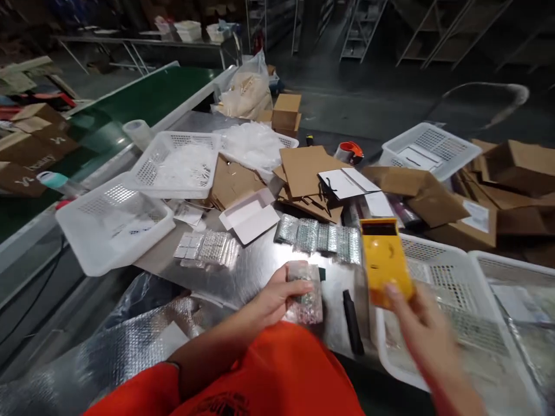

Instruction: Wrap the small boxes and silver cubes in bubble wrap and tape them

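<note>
Two hands showed low in frame: the left hand [277,297] closed around a clear plastic bag [313,312], half hiding its contents [306,300]; the blurred right hand [418,326] gripped a yellow case [384,260].

The left hand [277,294] grips a clear plastic bag of foil packets [306,294] above a steel table [255,277]; the blurred right hand [405,323] holds a yellow rectangular object [385,260] up by its lower edge; a black marker [352,322] lies between them; a row of silver bubble-foil packets [318,240] lies ahead; a white plastic basket [451,294] sits just right; an orange sleeve [139,390] covers the left arm.
</note>
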{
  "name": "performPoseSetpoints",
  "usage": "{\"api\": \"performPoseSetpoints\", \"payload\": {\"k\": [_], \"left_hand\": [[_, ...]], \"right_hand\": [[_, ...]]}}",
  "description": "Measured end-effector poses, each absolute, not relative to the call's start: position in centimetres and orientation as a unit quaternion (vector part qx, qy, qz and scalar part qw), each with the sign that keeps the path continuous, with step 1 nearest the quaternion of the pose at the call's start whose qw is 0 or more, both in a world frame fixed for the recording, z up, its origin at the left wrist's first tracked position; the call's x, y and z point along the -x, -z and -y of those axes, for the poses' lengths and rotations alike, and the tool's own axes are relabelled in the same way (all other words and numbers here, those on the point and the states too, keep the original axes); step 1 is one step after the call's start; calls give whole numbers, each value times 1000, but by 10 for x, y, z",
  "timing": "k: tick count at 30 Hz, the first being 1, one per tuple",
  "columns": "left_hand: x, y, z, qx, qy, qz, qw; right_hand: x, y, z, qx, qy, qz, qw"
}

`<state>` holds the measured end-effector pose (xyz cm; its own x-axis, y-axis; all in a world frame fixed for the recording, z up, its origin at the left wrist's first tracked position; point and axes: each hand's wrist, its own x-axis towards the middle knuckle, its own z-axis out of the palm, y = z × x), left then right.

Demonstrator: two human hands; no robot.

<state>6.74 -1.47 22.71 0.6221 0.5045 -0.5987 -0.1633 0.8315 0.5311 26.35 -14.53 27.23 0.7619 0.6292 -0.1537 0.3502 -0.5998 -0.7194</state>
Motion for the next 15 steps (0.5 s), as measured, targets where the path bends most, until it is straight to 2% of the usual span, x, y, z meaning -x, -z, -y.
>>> {"api": "performPoseSetpoints", "payload": {"k": [2, 7, 12, 15], "left_hand": [[-75, -222, 28, -234, -190, -397, 867], [-93, -210, 55, -245, -217, -440, 836], [-81, -178, 48, -214, -167, -502, 821], [-53, -143, 25, -302, -190, -547, 757]], "right_hand": [[-219, -245, 128, 842, -195, 267, 426], [-172, -193, 111, 841, -134, 313, 421], [-250, -189, 150, 831, -136, 284, 458], [-329, -208, 192, 880, -20, 214, 424]]}}
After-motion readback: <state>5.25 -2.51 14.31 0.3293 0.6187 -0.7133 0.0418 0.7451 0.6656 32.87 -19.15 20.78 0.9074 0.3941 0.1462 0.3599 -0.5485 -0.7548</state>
